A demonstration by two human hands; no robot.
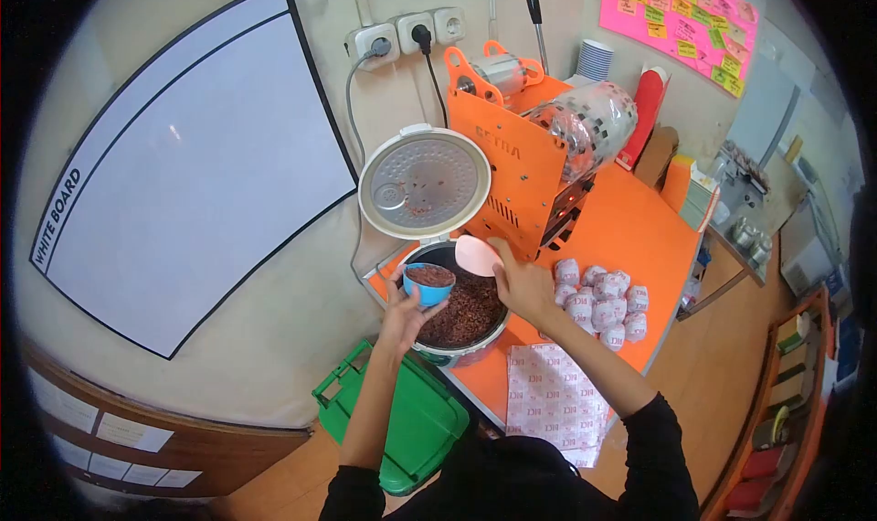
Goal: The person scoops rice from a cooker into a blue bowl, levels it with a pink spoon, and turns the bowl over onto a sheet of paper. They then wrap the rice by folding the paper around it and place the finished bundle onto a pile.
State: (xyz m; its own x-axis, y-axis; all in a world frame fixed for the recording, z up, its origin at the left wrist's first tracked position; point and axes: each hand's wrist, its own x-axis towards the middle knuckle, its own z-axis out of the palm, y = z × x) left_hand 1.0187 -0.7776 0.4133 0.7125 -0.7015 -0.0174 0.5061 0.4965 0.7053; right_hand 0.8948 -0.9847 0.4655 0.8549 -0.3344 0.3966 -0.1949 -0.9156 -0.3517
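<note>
My left hand point(406, 315) is wrapped round a small blue bowl point(427, 292) filled with reddish-brown rice point(429, 276). In my right hand point(521, 288) is a pale pink rice paddle point(477, 257), its blade close beside the bowl. Both hands are above a rice cooker point(457, 347) that holds loose reddish-brown rice point(464, 313). The cooker's lid point(425, 183) stands raised, with grains stuck to its inner face. To the right lie several wrapped rice portions point(603, 302) in printed paper. A stack of printed wrapping paper point(548, 393) lies near the table's front edge.
An orange sealing machine point(512, 155) with film rolls stands behind the cooker on the orange table point(630, 219). Below the left side is a green lidded bin point(402, 420). Paper cups point(595, 59) are stacked at the back. A whiteboard point(196, 164) hangs on the wall.
</note>
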